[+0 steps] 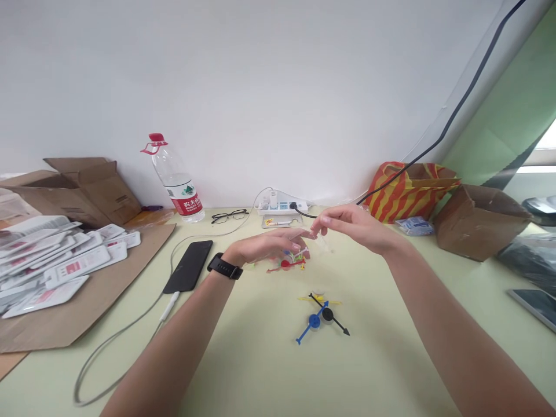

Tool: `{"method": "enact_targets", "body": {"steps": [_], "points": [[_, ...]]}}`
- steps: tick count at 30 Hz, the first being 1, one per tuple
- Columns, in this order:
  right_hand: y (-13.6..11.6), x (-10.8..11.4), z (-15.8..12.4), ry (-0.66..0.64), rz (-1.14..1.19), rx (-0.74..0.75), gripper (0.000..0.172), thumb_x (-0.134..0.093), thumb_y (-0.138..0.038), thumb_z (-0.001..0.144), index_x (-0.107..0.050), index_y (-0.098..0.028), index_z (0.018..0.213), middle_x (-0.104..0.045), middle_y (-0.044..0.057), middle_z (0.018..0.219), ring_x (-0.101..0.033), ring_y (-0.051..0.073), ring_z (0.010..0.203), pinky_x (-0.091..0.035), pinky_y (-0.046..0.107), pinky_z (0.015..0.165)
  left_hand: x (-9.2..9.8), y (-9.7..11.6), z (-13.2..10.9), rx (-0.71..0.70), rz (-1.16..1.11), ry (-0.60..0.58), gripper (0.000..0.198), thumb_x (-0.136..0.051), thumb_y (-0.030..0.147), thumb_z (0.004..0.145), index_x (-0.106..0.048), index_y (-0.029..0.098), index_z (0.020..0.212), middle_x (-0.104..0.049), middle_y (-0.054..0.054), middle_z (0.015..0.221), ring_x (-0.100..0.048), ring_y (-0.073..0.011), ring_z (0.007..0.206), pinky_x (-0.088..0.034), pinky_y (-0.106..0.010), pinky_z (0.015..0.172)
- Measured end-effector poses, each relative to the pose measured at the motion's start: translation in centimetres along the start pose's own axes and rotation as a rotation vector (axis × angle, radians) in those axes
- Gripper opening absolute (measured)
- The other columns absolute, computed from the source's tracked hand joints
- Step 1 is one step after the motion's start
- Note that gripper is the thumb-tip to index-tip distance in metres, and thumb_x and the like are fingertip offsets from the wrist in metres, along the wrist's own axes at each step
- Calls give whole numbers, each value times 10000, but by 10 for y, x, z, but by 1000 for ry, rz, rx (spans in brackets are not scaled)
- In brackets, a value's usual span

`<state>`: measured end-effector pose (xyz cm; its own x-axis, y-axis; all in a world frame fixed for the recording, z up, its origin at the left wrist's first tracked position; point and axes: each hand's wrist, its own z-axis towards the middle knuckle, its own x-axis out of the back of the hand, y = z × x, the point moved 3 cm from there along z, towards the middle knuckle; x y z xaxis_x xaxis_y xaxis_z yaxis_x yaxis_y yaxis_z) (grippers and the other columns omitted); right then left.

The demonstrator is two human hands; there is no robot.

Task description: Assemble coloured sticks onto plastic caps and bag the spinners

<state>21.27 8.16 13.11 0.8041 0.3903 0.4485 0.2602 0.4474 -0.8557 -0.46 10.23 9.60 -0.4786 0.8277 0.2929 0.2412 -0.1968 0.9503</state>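
Left of the power strip [283, 207], a bottle [185, 194] of clear plastic is topped with a red cap, and farther left an open cardboard box [82, 194] is seen, its contents hidden. To the strip's right, a striped bag [393, 200] in red and yellow is placed beside an open-topped brown box [478, 226]. On the smooth, pale green desk [369, 365], the red spinner [285, 263], thin and arrow-shaped, is set in front of the strip, near crinkled clear plastic [322, 244]. Nearer the viewer than these, forward of the strip, the blue spinner [314, 321] and black spinner [327, 314], round-hubbed, are laid with the yellow spinner [320, 298] just behind. The left hand [271, 245] is stretched flat above the red spinner; the right hand [354, 225] is bent, its thumb and fingers drawn close near the plastic. Whether either grip is closed on anything cannot be told.
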Motion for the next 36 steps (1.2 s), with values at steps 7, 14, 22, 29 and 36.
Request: {"method": "enact_targets", "body": {"steps": [7, 14, 22, 29, 36], "points": [[29, 26, -2, 197, -475, -118, 307, -604, -437, 927, -691, -187, 771, -696, 38, 759, -585, 175, 701, -428, 299, 659, 16, -9, -6, 132, -52, 100, 567, -603, 441, 924, -517, 316, 1470, -602, -81, 1389, -541, -298, 1290, -447, -406, 1036], [31, -52, -3, -722, -390, -168, 149, -747, -301, 785, -775, -192, 883, -753, 25, 872, -650, 177, 790, -460, 249, 670, 34, -16, -11, 184, -30, 210, 529, -612, 465, 913, -573, 304, 1416, -631, -74, 1359, -549, -301, 1306, -447, -397, 1049], [13, -132, -11, -994, -489, -148, 235, -722, -128, 742, -776, -216, 952, -737, -5, 926, -653, 148, 777, -406, 207, 528, 34, -15, -9, 150, -58, 200, 560, -651, 462, 899, -575, 310, 1433, -666, -74, 1319, -605, -281, 1232, -500, -346, 967], [-12, -76, -1, -597, 98, -5, 196, -744, -309, 873, -796, -166, 996, -766, 40, 812, -689, 143, 694, -534, 235, 635, 32, -9, -13, 99, -150, 159, 541, -655, 404, 896, -582, 294, 1421, -681, -75, 1291, -643, -278, 1169, -512, -348, 939], [-6, 25, -7, 355, 408, 143, 192, -864, -305, 783, -766, -226, 928, -775, 22, 813, -592, 95, 547, -501, 243, 541, 25, -4, -12, 83, -171, 52, 530, -621, 359, 905, -575, 284, 1427, -669, -78, 1297, -631, -256, 1135, -505, -327, 874]]}}
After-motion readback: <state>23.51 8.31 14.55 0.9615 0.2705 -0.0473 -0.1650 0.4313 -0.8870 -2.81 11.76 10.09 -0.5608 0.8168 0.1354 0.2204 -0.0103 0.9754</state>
